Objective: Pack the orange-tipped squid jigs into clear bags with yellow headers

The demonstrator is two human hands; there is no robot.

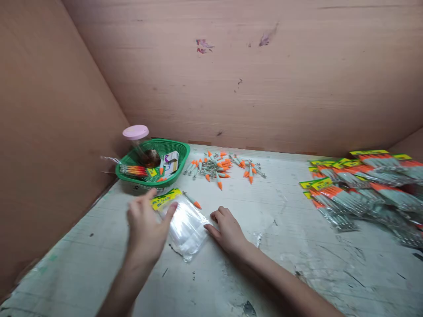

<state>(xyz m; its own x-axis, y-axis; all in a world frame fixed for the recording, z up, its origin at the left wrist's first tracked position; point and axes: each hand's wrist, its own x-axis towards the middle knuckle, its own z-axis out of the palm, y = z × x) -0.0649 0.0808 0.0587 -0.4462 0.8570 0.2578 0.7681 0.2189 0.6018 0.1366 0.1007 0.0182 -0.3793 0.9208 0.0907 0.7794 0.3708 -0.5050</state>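
A stack of clear plastic bags (188, 229) with yellow header cards (165, 199) lies on the white table. My left hand (145, 229) hovers over its left side, fingers apart, thumb and forefinger touching the yellow header. My right hand (228, 231) rests on the table at the stack's right edge, fingers curled with tips on the plastic. One orange-tipped float (192, 200) lies just beyond the bags. A loose pile of orange-tipped floats (221, 167) with metal clips lies further back.
A green basket (180, 152) at the back left holds a pink-lidded jar (137, 134), floats and cards. Filled packets with yellow headers (363, 185) are heaped at the right. Brown board walls enclose the table on the left and back.
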